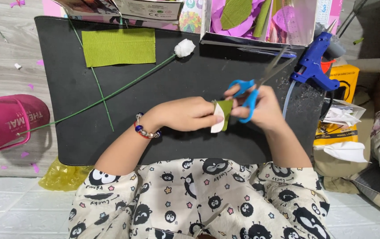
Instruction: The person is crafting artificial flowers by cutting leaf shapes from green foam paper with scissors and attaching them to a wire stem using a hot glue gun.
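My left hand (185,114), with a beaded bracelet at the wrist, pinches a small folded piece of green and white paper (222,116) over the black mat (79,88). My right hand (267,108) grips blue-handled scissors (248,95), their blades pointing up and right, away from the paper. The two hands touch around the paper at the mat's middle. A green wire stem with a white bud (184,48) lies diagonally across the mat's left half, beside a second thin green wire (97,84).
A green crepe paper sheet (119,46) lies at the mat's top left. A blue glue gun (316,66) rests at the right edge. A box of purple and green paper (252,20) stands behind. A pink slipper (3,121) sits left, a yellow packet (342,106) right.
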